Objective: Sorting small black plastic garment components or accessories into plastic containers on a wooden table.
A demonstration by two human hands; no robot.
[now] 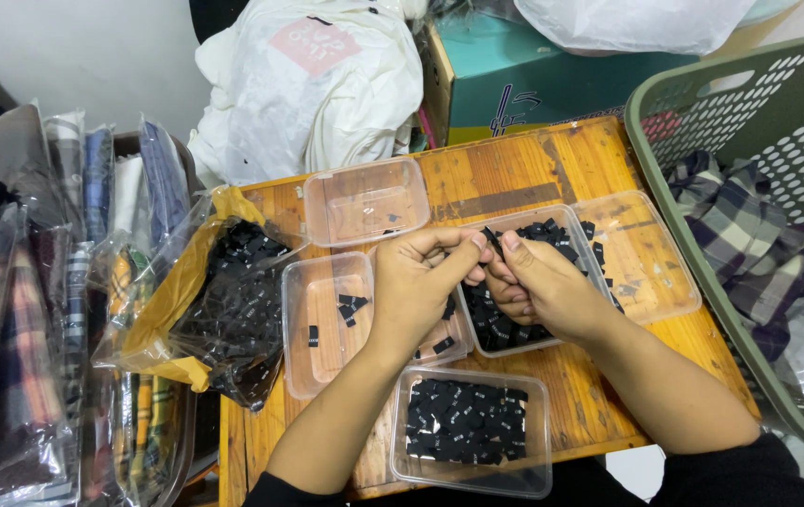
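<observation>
Black little fabric tags are everywhere here, so taking the wooden table (515,169) as the landmark and working outward from its near edge. Closest to the person sits a clear plastic tub (471,432) packed with tags, which looks like the finished pile to me. Just beyond it, mid-table, the left hand (418,282) and right hand (538,282) meet fingertip to fingertip, both pinched narrow around one small black tag (489,238) held above the tubs. Under the hands is a tub with only a few tags (332,319) on the left side, and a deep tub heaped with tags (533,282) on the right. Next to that one, at the table's right edge, lies a shallow lid or tray (651,253) with a few strays. At the far side sits a nearly bare tub (364,199).

Count: five clear containers, two hands, one tag in the fingers. Loose tags are too many to count. Hanging off the table's left edge is a plastic bag (233,300) stuffed with more, so I'd guess plenty remains. A green laundry basket (749,103) stands to the right.
</observation>
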